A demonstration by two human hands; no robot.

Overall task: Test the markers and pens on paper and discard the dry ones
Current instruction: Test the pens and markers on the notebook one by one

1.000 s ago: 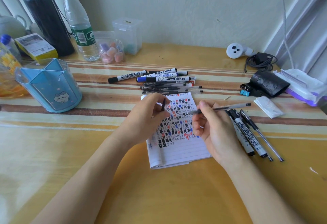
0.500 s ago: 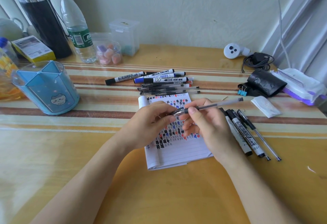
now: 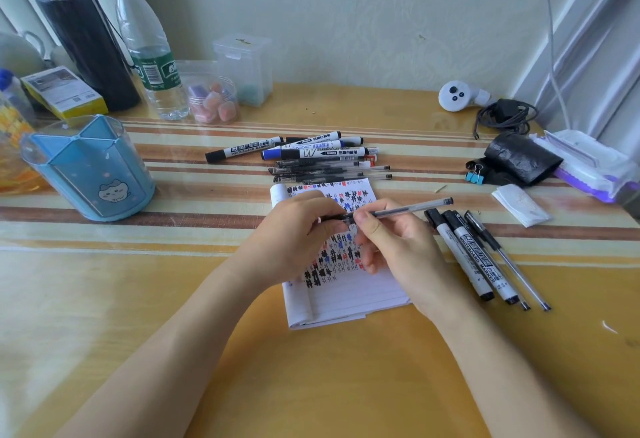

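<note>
Yellow wooden desk (image 3: pixel 311 385), near centre, over scribbled white lined notepad (image 3: pixel 349 295): left hand (image 3: pixel 294 233) pinching black cap (image 3: pixel 334 219), lately off, now seated on clear-barrelled black gel pen (image 3: pixel 408 210) gripped by right hand (image 3: pixel 398 247); test judged finished, sorting pending.

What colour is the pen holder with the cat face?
The pen holder is light blue; head view.

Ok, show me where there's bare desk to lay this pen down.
Bare desk: between the holder and the pad; the back strip between the clear box and the white controller. Crowded: the marker pile above the pad, the pens right of it.
</note>
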